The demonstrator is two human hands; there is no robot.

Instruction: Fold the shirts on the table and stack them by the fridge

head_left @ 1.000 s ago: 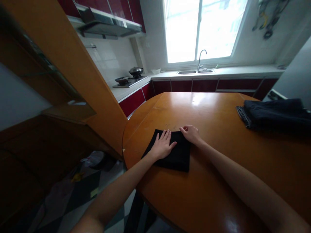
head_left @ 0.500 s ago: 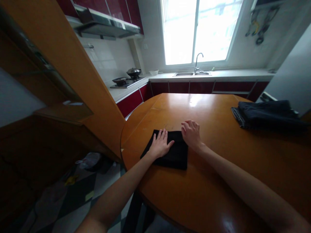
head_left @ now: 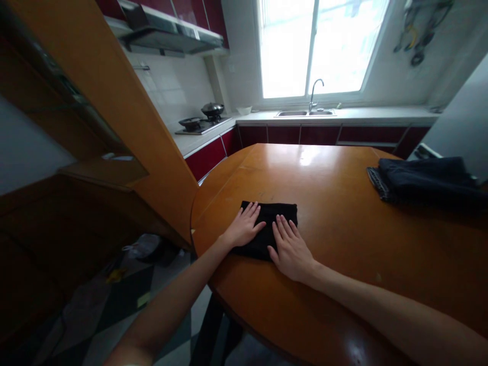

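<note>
A folded black cloth (head_left: 271,209), perhaps a garment, lies flat near the left edge of the wooden table. My left hand (head_left: 244,227) rests on its left part with the fingers stretched out. On its right part lies my right hand (head_left: 290,250), palm down, fingers extended and the thumb a little apart. Both hands cover much of the cloth, so its exact kind cannot be made out. Neither hand grips anything.
The round-ended wooden table (head_left: 343,223) carries a folded pile of dark jeans (head_left: 427,178) at the right. Behind it run a counter with a sink (head_left: 305,113) and a stove with a pan (head_left: 189,123) and a lidded wok (head_left: 212,109). A wooden partition (head_left: 160,137) stands at the left.
My right hand has come down from the cloth's upper right corner toward its lower right part and now lies flat, fingers straightened. My left hand stays on the cloth, shifted slightly left.
</note>
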